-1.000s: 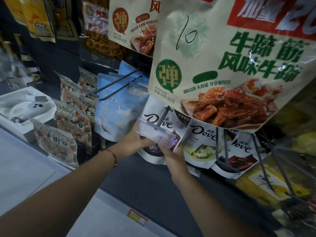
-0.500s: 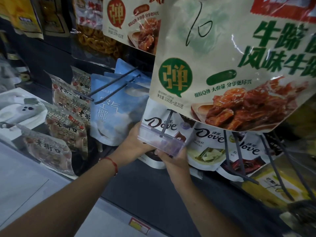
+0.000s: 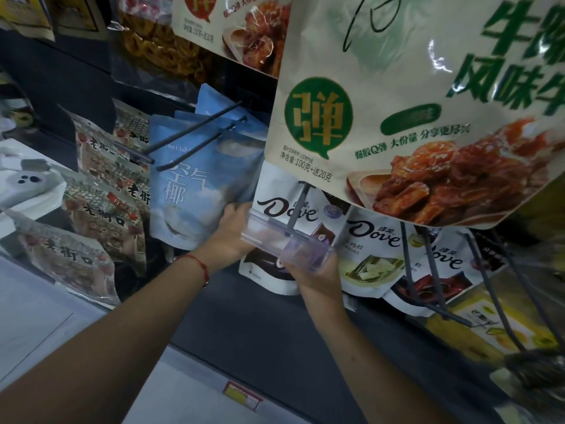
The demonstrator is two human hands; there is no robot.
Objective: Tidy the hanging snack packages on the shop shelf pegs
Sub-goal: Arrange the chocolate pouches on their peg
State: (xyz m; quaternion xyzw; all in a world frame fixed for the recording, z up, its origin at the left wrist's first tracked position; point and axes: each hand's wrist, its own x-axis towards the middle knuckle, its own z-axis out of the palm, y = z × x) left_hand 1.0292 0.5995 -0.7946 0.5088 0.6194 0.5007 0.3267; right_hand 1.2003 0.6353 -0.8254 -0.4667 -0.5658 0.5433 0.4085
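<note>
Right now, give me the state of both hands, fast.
Left hand: holding the left end of the clear plastic label holder in front of the Dove bags.
Right hand: gripping the holder's right end from below.

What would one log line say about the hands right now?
left hand: holds label holder end | right hand: holds other end | Dove bag: behind, on peg | stage: tidying

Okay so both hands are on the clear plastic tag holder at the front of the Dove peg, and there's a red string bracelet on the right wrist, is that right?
Not quite: the red string bracelet is on the left wrist, as the head view shows. The rest stands: the left hand and right hand both hold the clear plastic tag holder in front of the Dove pouches.
</note>
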